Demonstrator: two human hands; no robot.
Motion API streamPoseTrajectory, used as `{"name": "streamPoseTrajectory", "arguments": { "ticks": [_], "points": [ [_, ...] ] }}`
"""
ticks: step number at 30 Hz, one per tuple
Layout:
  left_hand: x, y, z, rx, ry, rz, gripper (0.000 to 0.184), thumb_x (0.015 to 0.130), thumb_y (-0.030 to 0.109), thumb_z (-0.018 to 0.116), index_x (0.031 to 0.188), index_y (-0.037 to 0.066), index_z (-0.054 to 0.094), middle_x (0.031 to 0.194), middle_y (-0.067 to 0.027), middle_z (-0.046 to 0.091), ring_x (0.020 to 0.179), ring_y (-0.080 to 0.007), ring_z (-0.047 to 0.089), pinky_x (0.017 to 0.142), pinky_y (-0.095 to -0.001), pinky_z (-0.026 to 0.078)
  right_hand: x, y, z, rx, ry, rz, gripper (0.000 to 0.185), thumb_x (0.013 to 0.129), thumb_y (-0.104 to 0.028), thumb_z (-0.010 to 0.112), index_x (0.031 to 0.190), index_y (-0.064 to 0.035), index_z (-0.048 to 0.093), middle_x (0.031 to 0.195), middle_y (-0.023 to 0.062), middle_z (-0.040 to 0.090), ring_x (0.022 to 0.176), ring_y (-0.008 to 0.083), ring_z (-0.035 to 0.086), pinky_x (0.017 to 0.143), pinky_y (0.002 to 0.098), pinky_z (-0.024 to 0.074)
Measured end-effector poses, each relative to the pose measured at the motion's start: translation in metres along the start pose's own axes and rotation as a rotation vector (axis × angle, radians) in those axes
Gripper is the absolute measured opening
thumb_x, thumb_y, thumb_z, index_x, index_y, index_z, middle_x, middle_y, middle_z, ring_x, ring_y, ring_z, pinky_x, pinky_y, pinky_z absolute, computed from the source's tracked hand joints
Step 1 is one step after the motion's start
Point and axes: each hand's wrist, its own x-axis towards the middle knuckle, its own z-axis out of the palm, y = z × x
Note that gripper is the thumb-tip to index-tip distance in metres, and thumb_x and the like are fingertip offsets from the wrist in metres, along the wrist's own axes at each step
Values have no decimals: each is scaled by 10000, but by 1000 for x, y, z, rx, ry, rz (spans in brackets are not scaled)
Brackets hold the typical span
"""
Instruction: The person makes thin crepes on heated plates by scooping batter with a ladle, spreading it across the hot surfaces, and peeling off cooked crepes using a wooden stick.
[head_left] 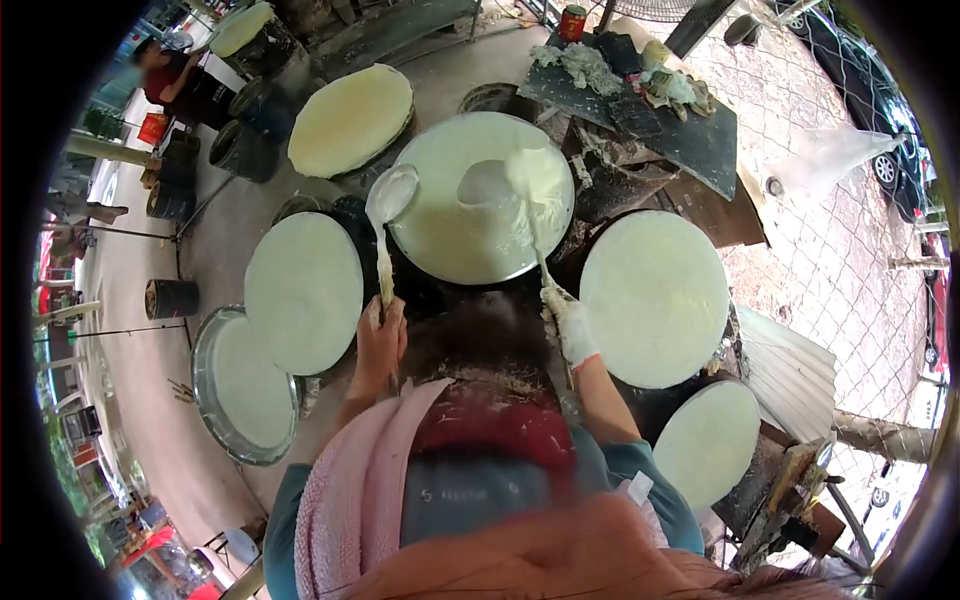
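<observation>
My left hand is closed around the handle of a ladle, whose whitish bowl is at the left rim of the middle round pan. Pale, creamy liquid fills this pan, with a greyer round patch near its centre. My right hand, in a whitish stained glove, grips a long-handled tool. Its head is over the right part of the pan, so thickly coated in the pale liquid that its exact shape cannot be made out.
Pale round surfaces stand around me: left, upper left, right and lower right. A metal-rimmed pan is at lower left. A dark board bears crumpled scraps. Wire fence runs along the right; a person is upper left.
</observation>
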Motion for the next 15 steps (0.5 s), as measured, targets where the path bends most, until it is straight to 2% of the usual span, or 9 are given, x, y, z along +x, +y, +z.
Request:
{"name": "streamPoseTrajectory", "arguments": {
  "ticks": [1, 4, 5, 8, 9, 10, 12, 14, 15],
  "points": [
    [7, -9, 0, 18, -1, 56, 236, 983, 225, 489, 916, 0, 514, 566, -5, 408, 351, -86, 330, 344, -245, 254, 3, 2, -5, -55, 19, -82, 265, 908, -398, 599, 1023, -163, 646, 589, -58, 468, 422, 64, 379, 388, 232, 287],
    [16, -8, -1, -6, -56, 76, 245, 983, 229, 488, 925, -8, 511, 574, -4, 403, 353, -87, 329, 344, -248, 250, 25, 7, -32, -79, 171, -193, 272, 888, -398, 625, 997, -150, 658, 589, -56, 475, 423, 53, 395, 385, 224, 289],
    [16, -9, -2, -14, -55, 69, 248, 982, 230, 487, 926, -10, 510, 575, -3, 400, 352, -88, 328, 344, -250, 251, 37, 11, -43, -12, 154, -95, 287, 875, -395, 643, 994, -135, 672, 588, -46, 480, 415, 64, 405, 376, 238, 297],
    [25, -10, 1, -39, -72, 68, 251, 982, 230, 483, 932, -15, 506, 577, -3, 394, 350, -91, 327, 344, -255, 251, 14, 8, -20, -130, 105, -94, 304, 874, -371, 651, 1025, -109, 682, 615, -45, 511, 453, 60, 423, 416, 238, 319],
    [27, -13, 3, -51, -72, 67, 249, 983, 228, 481, 933, -15, 505, 578, -3, 394, 349, -92, 327, 344, -256, 251, 31, 26, -22, -150, 25, -152, 325, 874, -363, 657, 1053, -93, 685, 656, -52, 543, 514, 53, 443, 472, 232, 344],
    [26, -18, 3, -62, -65, 58, 248, 983, 226, 479, 935, -16, 504, 579, -3, 394, 349, -93, 327, 344, -258, 250, 31, 30, -19, -201, -2, -99, 317, 883, -346, 655, 1056, -83, 690, 690, -61, 559, 566, 42, 448, 513, 218, 344],
    [27, -22, 6, -55, -63, 41, 242, 983, 223, 477, 933, -13, 502, 583, -7, 402, 353, -96, 335, 353, -260, 260, 31, 25, -29, -245, -25, -221, 308, 895, -344, 643, 1048, -81, 692, 706, -60, 558, 575, 43, 445, 509, 214, 340],
    [21, -18, 11, -44, -30, 7, 232, 982, 215, 475, 930, -10, 501, 585, -10, 406, 358, -96, 341, 359, -261, 264, 26, -6, -46, -392, 72, -254, 393, 887, -340, 626, 1200, -102, 633, 658, -67, 483, 537, 48, 397, 465, 222, 306],
    [20, -20, 11, -46, -28, 14, 216, 978, 201, 472, 918, -4, 499, 588, -12, 412, 364, -99, 350, 367, -264, 268, 33, -11, -49, -188, 36, -243, 412, 898, -331, 612, 1215, -69, 615, 663, -86, 441, 581, 32, 372, 493, 210, 287]
  ]
}}
